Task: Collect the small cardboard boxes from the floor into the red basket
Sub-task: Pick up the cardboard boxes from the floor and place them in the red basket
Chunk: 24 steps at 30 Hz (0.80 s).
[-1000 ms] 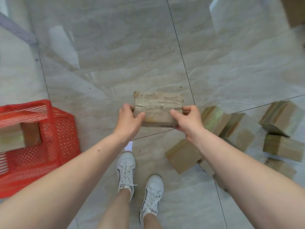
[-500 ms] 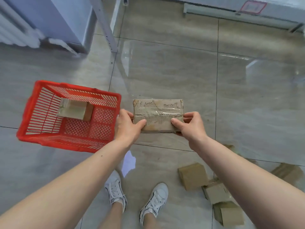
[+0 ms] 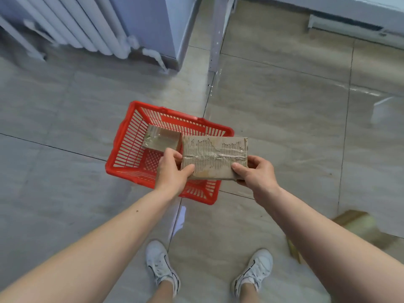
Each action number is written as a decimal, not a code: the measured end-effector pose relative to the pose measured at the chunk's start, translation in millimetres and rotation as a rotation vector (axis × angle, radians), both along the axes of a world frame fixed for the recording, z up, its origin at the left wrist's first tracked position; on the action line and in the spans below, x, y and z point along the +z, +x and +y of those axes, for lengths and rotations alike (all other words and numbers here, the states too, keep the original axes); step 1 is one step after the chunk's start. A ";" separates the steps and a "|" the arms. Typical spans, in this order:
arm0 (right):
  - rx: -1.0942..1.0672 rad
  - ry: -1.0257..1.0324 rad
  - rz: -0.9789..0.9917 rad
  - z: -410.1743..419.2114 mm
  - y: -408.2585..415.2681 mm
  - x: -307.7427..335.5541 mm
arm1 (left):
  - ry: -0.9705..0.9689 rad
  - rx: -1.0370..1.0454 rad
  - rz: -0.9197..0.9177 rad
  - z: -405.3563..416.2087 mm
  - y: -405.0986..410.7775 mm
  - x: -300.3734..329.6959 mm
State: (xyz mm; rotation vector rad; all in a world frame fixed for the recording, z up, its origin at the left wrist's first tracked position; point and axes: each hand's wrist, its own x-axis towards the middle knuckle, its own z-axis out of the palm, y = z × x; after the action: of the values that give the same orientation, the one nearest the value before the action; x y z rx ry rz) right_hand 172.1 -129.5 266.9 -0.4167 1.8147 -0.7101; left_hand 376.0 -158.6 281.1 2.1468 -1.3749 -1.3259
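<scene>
I hold a flat taped cardboard box (image 3: 215, 157) level in both hands, above the right half of the red basket (image 3: 125, 136). My left hand (image 3: 172, 173) grips its left end and my right hand (image 3: 254, 174) grips its right end. The basket stands on the tiled floor straight ahead of me. One small cardboard box (image 3: 161, 139) lies inside it at the far left. Another cardboard box (image 3: 354, 221) lies blurred on the floor at the right, partly hidden behind my right forearm.
A white radiator (image 3: 72, 25) and a blue cabinet (image 3: 153, 22) stand at the back left. A metal leg (image 3: 215, 40) rises just beyond the basket. A white baseboard unit (image 3: 349, 25) runs along the back right. My white shoes (image 3: 162, 265) are below.
My view has swung left and the basket has come from the left side to directly under the held box. The pile of boxes on the floor has slid out of view to the right.
</scene>
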 end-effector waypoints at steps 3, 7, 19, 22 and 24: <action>-0.054 0.008 -0.037 -3.8 42.3 -9.3 | 0.022 -0.015 0.041 -9.4 43.1 -13.7; -0.103 0.026 -0.078 -7.9 82.2 -23.3 | 0.054 -0.026 0.047 -19.7 77.5 -32.5; -0.116 0.094 -0.055 -60.2 93.3 -64.3 | 0.140 -0.065 0.086 -70.1 81.6 -77.7; -0.134 0.115 -0.037 -72.7 89.4 -80.0 | 0.189 -0.074 0.105 -81.3 74.4 -89.2; -0.149 0.132 -0.024 -78.4 89.9 -94.9 | 0.214 -0.079 0.119 -89.1 72.9 -99.6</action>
State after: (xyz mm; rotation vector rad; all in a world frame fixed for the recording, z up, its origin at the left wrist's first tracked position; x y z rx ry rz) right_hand 262.0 -207.9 172.0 -0.1869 1.8712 -0.6895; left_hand 448.8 -247.7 181.5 2.1231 -1.3368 -1.6707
